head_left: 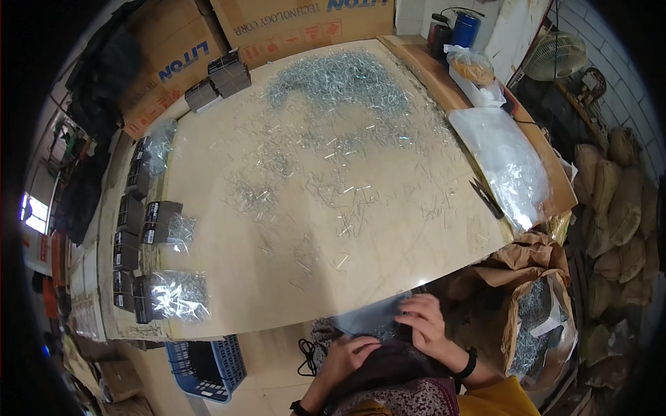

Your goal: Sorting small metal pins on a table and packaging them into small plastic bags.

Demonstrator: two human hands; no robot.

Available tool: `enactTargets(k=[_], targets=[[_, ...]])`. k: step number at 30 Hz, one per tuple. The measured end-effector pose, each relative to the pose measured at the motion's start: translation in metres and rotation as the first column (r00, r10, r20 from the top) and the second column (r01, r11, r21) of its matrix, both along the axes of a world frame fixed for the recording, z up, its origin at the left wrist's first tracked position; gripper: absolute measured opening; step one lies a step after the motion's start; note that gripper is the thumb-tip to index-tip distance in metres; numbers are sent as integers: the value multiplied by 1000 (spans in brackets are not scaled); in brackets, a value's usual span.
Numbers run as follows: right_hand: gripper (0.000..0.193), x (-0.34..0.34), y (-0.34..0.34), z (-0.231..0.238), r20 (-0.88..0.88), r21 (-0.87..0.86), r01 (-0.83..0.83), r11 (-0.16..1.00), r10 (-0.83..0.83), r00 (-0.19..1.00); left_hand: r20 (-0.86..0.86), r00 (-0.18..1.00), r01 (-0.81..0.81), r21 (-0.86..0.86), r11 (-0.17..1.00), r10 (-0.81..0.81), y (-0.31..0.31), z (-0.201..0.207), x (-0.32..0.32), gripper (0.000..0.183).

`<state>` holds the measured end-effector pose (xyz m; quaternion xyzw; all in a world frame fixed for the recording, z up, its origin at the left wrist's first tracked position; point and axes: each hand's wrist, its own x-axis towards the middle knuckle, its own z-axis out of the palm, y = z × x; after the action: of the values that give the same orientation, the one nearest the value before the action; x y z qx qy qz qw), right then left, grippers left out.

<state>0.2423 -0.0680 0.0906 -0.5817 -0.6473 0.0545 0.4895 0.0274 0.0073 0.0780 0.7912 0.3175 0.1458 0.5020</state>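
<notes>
At the table's near edge, a grey-blue, flat piece like a shallow tray or bag [371, 316] lies over my lap. Small pieces, too small to name, show near its lower side. My left hand [347, 359] is at its lower left, fingers bent together over the edge. My right hand [424, 323] is at its right side with curled fingers; whatever is between the fingertips is hidden. Beyond both hands, many thin shiny metal pins [347, 76] are heaped at the far side of the tabletop [388, 256], with loose ones scattered nearer.
Small dark boxes [125, 251] and clear plastic bags [179, 295] line the left edge. At right lie a plastic sheet stack [501, 156] and black-handled pliers or scissors [487, 199]. A paper sack of pins [533, 326] stands below right, a blue basket [232, 371] below left.
</notes>
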Motion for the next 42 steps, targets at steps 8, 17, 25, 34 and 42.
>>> enactTargets(k=[8,17,25,34,42], targets=[[22,-11,-30,-29,-136,-531,-173,829,119,984,-68,997,24,13,1000,-23,1,-2,-6,9],[32,-6,-24,-30,-42,-495,-212,843,221,974,-94,996,9,105,994,1,0,-14,-8,10],[25,-8,-26,-38,-221,-584,-280,762,182,958,4,1000,7,-11,1000,-7,2,-21,-6,11],[22,-7,-35,-67,-183,-652,-356,669,317,931,-53,988,134,-173,976,-145,-3,-40,-14,15],[32,14,16,54,72,-374,-425,824,483,873,89,996,-24,-54,998,28,28,61,-6,16]])
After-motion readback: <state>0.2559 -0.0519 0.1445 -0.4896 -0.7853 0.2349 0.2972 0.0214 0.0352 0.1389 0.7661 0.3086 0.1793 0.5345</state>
